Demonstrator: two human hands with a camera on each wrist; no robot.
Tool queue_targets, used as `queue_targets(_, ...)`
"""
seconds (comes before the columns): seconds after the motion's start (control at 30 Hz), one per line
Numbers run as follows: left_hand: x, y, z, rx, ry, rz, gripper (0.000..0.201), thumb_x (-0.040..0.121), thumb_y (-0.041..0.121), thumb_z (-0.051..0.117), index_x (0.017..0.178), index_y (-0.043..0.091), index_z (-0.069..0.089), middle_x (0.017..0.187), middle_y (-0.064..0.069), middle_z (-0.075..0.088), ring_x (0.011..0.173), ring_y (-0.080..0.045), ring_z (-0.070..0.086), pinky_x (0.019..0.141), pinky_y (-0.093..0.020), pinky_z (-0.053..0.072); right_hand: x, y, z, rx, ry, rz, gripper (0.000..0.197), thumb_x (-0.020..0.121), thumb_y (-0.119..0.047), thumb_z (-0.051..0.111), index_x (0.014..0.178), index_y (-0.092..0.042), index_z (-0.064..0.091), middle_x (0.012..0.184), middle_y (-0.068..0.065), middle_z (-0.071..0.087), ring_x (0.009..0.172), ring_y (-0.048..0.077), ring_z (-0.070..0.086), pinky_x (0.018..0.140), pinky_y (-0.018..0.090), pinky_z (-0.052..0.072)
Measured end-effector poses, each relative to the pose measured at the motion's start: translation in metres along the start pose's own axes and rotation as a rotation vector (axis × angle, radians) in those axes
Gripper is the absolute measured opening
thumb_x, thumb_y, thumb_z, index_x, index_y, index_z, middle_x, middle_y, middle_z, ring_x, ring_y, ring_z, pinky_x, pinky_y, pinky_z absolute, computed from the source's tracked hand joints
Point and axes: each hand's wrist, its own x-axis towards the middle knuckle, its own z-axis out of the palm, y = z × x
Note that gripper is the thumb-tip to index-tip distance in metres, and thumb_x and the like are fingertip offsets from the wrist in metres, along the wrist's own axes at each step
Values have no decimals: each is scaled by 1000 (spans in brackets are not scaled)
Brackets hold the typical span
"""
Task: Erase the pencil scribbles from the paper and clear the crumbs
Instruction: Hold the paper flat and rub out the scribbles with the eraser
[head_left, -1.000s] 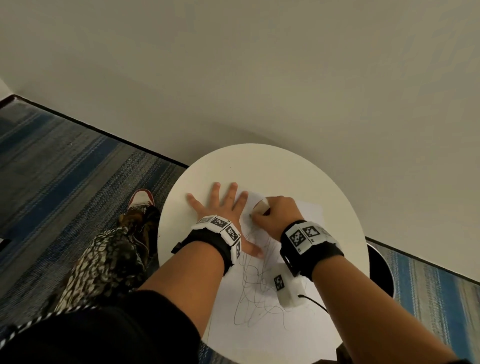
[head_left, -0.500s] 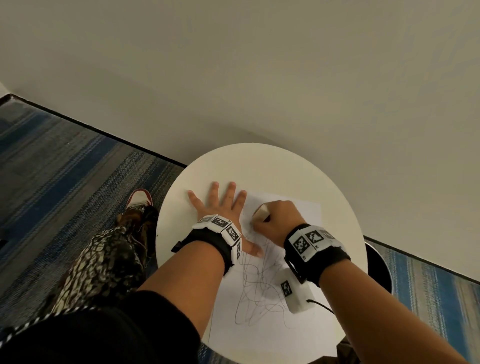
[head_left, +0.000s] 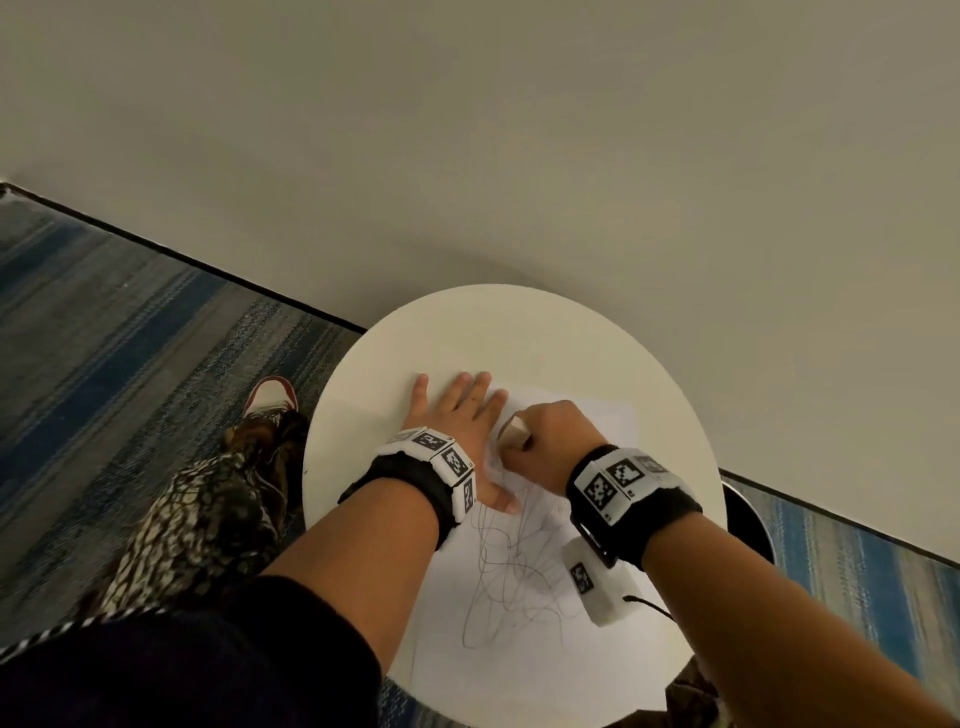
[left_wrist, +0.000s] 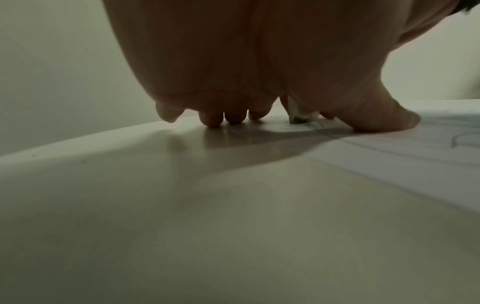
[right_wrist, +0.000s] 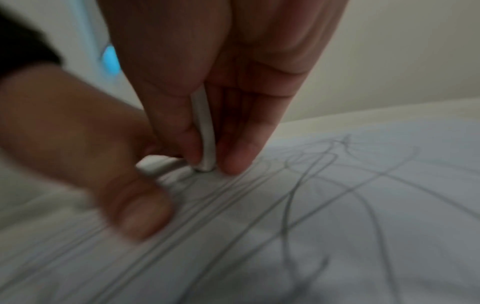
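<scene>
A white sheet of paper (head_left: 524, 649) with grey pencil scribbles (head_left: 511, 577) lies on the round white table (head_left: 519, 332). My left hand (head_left: 460, 415) lies flat with fingers spread, pressing the paper's left edge and the table; its thumb (right_wrist: 135, 214) rests on the scribbles. My right hand (head_left: 545, 441) pinches a white eraser (head_left: 514, 431) and holds its lower end on the paper near the top of the scribbles. In the right wrist view the eraser (right_wrist: 205, 139) stands upright between thumb and fingers, touching the paper (right_wrist: 337, 205). The eraser (left_wrist: 298, 115) shows beyond my left palm.
The table stands against a plain wall (head_left: 519, 156). Blue striped carpet (head_left: 130, 353) lies to the left, with my patterned trouser leg (head_left: 208, 509) and shoe (head_left: 270, 397) beside the table. A dark round object (head_left: 748, 519) sits behind the table's right edge.
My right hand with the eraser has slid a little down and left along the paper, closer to my left hand. My left hand has stayed flat on the paper.
</scene>
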Motion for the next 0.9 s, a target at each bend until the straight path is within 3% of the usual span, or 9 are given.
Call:
queue_targets(0.07, 0, 1, 0, -1, 12, -1, 127, 64, 88, 50, 152, 23, -15, 159, -1, -23, 146, -23, -20, 111, -62, -12, 5, 6, -6, 57, 67, 56, 27, 87, -26, 54, 93, -5, 69, 95, 10, 71, 90, 26, 66, 79, 34, 55)
queue_targets(0.2, 0, 0, -2, -3, -4, -1, 127, 66, 87, 51, 151, 23, -17, 159, -2, -24, 146, -23, -21, 112, -62, -11, 1, 0, -1, 6, -1, 0, 24, 88, -26, 53, 81, -6, 63, 84, 7, 67, 78, 22, 62, 69, 31, 49)
queue_targets(0.3, 1, 2, -2, -10, 6, -5, 127, 65, 87, 51, 151, 23, -17, 159, -1, -24, 146, -23, -21, 112, -61, -13, 3, 8, -5, 84, 57, 54, 26, 86, -26, 55, 90, -5, 70, 91, 9, 72, 86, 25, 67, 78, 34, 57)
queue_targets(0.5, 0, 2, -1, -59, -16, -10, 126, 66, 85, 53, 151, 26, -18, 159, 2, -25, 146, -21, -21, 113, -64, -5, 1, 0, -3, 78, 39, 27, 25, 86, -26, 56, 90, -5, 69, 90, 10, 71, 85, 26, 66, 75, 33, 55)
queue_targets(0.57, 1, 2, -1, -67, -11, -19, 126, 65, 86, 53, 151, 26, -17, 158, 3, -26, 146, -19, -22, 112, -65, -5, 6, 3, -5, 112, 108, 65, 24, 86, -26, 55, 84, -4, 65, 86, 10, 69, 81, 26, 64, 69, 32, 52)
queue_targets(0.63, 0, 2, -2, -61, -30, -20, 126, 66, 85, 54, 151, 26, -18, 158, 3, -26, 145, -20, -22, 112, -66, -4, 4, -3, -1, 85, 46, 37, 20, 86, -24, 55, 79, -6, 62, 83, 8, 66, 76, 24, 61, 65, 30, 47)
queue_targets(0.7, 0, 3, -3, -59, -36, -19, 126, 67, 84, 54, 151, 25, -18, 158, 2, -26, 145, -21, -22, 112, -66, -4, 1, -3, 2, 87, -9, 8, 22, 86, -24, 57, 86, -5, 68, 87, 9, 71, 80, 23, 65, 70, 31, 53)
queue_targets(0.83, 0, 4, -2, -65, -9, -33, 127, 65, 85, 54, 152, 25, -16, 159, 2, -25, 146, -20, -21, 111, -67, -2, 3, 8, -2, 136, 136, 86, 25, 85, -27, 58, 89, -5, 69, 90, 12, 72, 87, 28, 66, 76, 33, 55)
queue_targets(0.9, 1, 5, -4, -64, -18, -39, 128, 64, 84, 57, 152, 24, -15, 159, 2, -23, 146, -21, -20, 110, -69, 0, -1, 5, 3, 102, 44, 33, 22, 84, -25, 57, 90, -8, 70, 91, 9, 72, 87, 25, 66, 78, 33, 55)
